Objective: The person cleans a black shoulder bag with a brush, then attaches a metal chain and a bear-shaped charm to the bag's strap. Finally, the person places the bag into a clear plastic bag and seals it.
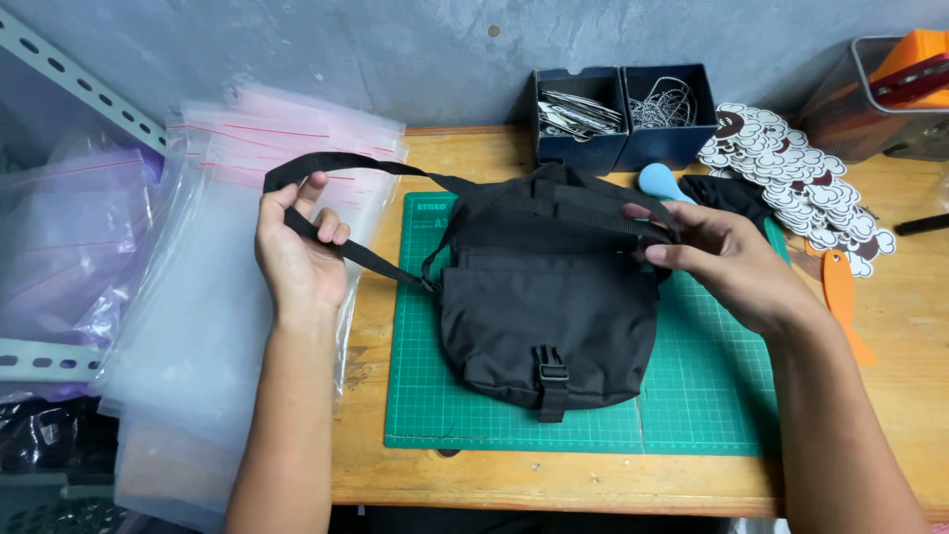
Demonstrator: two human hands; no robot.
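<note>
Bench: a wooden bench [890, 396] is carrying a green gridded cutting mat [692, 396].
Bag: a black fabric pouch bag with a front buckle [549, 326] is lying on the mat, buckle facing the near edge.
Left hand: the left hand [297, 252] is closing its grip around the black webbing strap [346, 163], which is looping over clear zip bags [198, 326].
Right hand: the right hand [727, 262] is pinching the bag's right upper edge.
Far side: two dark blue boxes [623, 114] are standing against the wall, beside a heap of brown-and-white stickers [801, 173].
</note>
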